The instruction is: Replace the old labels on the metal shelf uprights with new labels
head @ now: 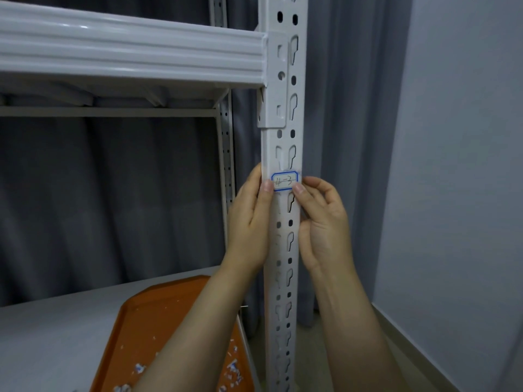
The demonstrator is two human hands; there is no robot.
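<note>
Left hand (249, 219): raised from 6 o'clock and clasping the white perforated metal shelf upright (283, 250) from its 9 o'clock side. Its thumb tip is pressed on the left end of the white rectangular paper label with a blue border (285, 181), and its fingers curl round the post's edge, mostly hidden behind it. Right hand (325, 222): at the upright's 3 o'clock side, fingers curled, with thumb tip and bent forefinger pinching the right end of the label. Label: handwritten in dark ink, apparently "4-3". It lies level on the upright's front face, just right of frame centre, between two keyhole slots, at 6 o'clock from the beam bracket. White ribbed metal shelf beam (127, 52): at 10 o'clock, hooked into the upright. Orange plastic tray (158, 315): at 7 o'clock, resting on a pale shelf board (42, 343) and partly covered by the left forearm. Torn white-and-blue paper scraps (139, 368): scattered on the tray's near end. Grey pleated curtain (113, 193): behind the rack. Pale plain wall (467, 165): at 3 o'clock.
</note>
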